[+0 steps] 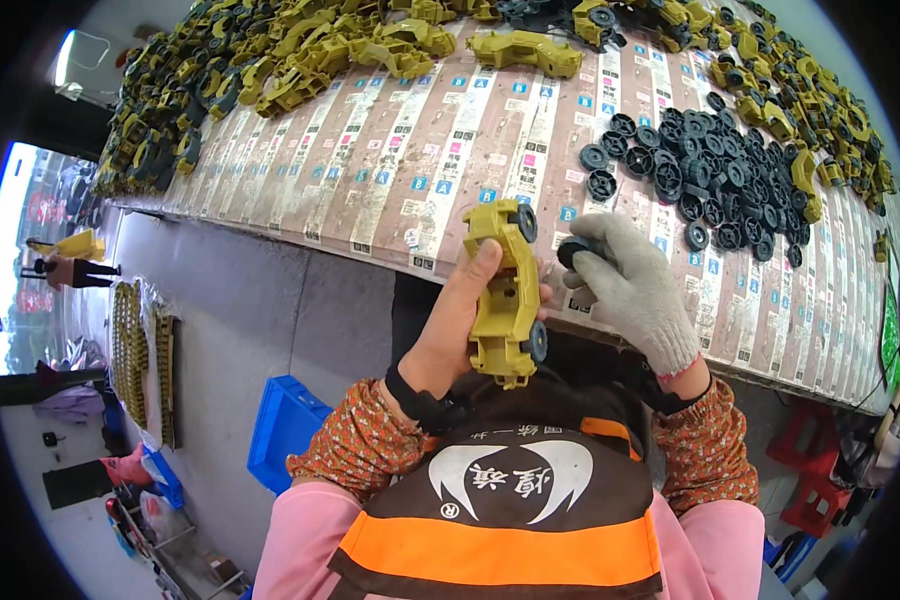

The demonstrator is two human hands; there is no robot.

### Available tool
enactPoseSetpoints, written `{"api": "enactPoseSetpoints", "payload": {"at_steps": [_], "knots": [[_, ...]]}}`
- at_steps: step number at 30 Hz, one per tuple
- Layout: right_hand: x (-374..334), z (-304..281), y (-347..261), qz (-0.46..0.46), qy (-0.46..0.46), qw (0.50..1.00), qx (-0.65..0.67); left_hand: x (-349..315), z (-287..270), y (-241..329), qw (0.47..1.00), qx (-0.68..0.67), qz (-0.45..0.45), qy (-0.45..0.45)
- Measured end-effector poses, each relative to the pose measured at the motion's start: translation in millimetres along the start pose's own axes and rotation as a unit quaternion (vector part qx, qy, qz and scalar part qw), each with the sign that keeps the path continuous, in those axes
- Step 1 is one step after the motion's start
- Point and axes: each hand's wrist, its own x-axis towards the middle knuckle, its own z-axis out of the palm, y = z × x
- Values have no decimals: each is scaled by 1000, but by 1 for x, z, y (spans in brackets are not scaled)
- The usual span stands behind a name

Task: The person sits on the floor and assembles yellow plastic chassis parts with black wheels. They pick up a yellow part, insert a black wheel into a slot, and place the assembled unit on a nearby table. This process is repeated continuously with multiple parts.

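My bare left hand [452,312] is closed round a yellow toy car body [498,318], held upright in front of my apron at the table's near edge. Two dark wheels, an upper one [526,222] and a lower one [537,341], sit on the body's right side; its left side is partly hidden by my thumb and palm. Just to the right, my right hand [625,275], in a grey knit glove, pinches a small black wheel [572,250] between thumb and fingers. That wheel is apart from the car body.
A heap of loose black wheels [710,165] lies on the table [370,190] to the right. Piles of yellow car bodies [355,50] line its far side and both ends. On the floor at left stands a blue crate [282,425]; another person [68,270] is farther off.
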Motion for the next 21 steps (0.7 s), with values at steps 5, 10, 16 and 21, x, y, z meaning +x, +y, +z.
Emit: {"api": "enactPoseSetpoints", "payload": {"at_steps": [5, 10, 16, 21], "knots": [[-15, -7, 6, 49, 42, 997, 42, 14, -15, -1, 998, -33, 36, 29], [-28, -36, 26, 75, 82, 994, 24, 27, -14, 17, 998, -66, -12, 0], [-45, -59, 45, 116, 109, 977, 144, 75, 14, 45, 995, -4, -95, -13], [-44, -52, 68, 60, 151, 973, 163, 172, 94, 65, 993, 25, -112, -9]]}}
